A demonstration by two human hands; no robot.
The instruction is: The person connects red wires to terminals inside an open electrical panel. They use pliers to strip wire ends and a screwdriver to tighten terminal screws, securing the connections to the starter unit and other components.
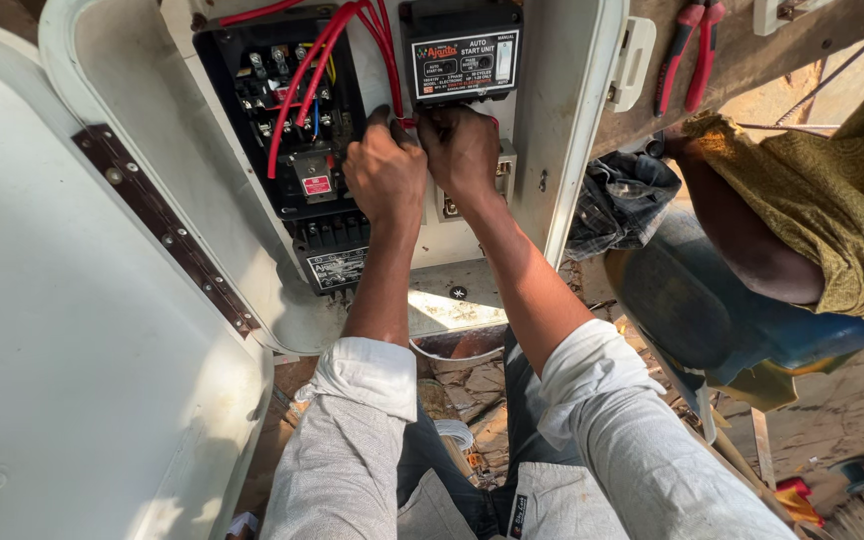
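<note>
Hard sunlight glares beside the white cabinet (552,150), its interior shaded; sharp focus, slight wide-angle bowing at edges

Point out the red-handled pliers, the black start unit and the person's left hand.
red-handled pliers (687,55), head view, on a red handle.
black start unit (460,50), head view, on its front face.
left hand (385,175), head view, back of the hand.

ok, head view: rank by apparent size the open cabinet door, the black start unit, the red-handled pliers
1. Cabinet door, largest by far, though nearest the camera.
2. Black start unit.
3. Red-handled pliers, slimmer than the unit, similar length.
</note>
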